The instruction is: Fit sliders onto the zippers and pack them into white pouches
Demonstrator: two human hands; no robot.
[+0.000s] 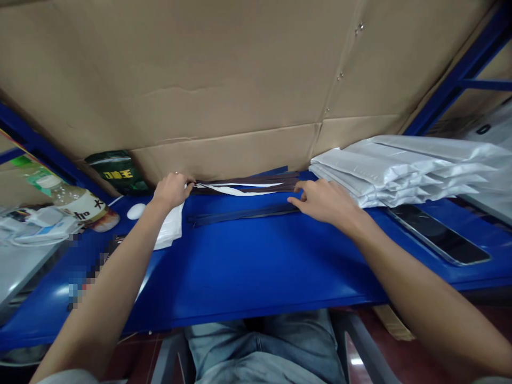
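Long brown and white strips lie across the back of the blue table, near the cardboard wall. My left hand pinches their left end between thumb and fingers. At the right end of the strips, my right hand has its thumb and fingers apart, and nothing shows between them. Nearer to me lies a separate dark strip bundle, its right end close to my right thumb. White folded sheets rest beneath my left wrist.
White plastic packages are stacked at the back right, with a phone before them. At left are a bottle, a green pouch and a white oval object. The blue table ends near my lap.
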